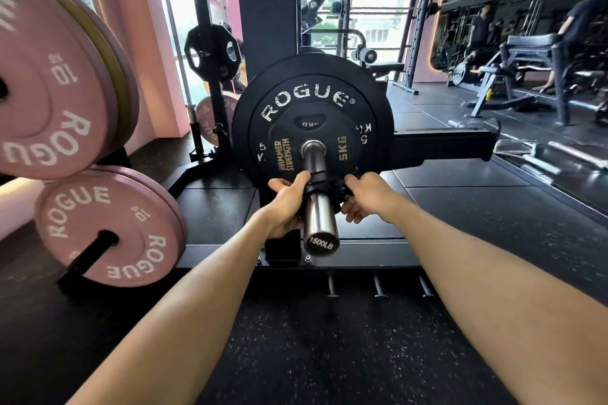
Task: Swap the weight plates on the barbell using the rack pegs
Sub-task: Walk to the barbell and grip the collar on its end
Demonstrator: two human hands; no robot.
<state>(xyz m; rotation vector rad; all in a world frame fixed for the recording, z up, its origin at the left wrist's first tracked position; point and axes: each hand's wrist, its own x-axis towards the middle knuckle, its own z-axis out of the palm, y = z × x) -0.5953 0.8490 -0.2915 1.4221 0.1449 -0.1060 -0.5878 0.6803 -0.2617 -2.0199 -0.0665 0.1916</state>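
Now both hands, left [285,204] and right [363,196], clamp the black collar [324,186] on the barbell sleeve [319,207].

Both forearms bare to the frame edge; left hand [285,207] and right hand [365,196] ungloved.

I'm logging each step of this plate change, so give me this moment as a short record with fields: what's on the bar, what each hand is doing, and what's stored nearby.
bar: chrome barbell sleeve, end cap marked 1500LB
plates loaded: small black 5KG plate in front of a large black Rogue bumper plate
collar: black clamp collar on the sleeve, set apart from the plates
left hand: gripping the collar's left side
right hand: on the collar's right side
stored nearby: pink Rogue plates on rack pegs, left
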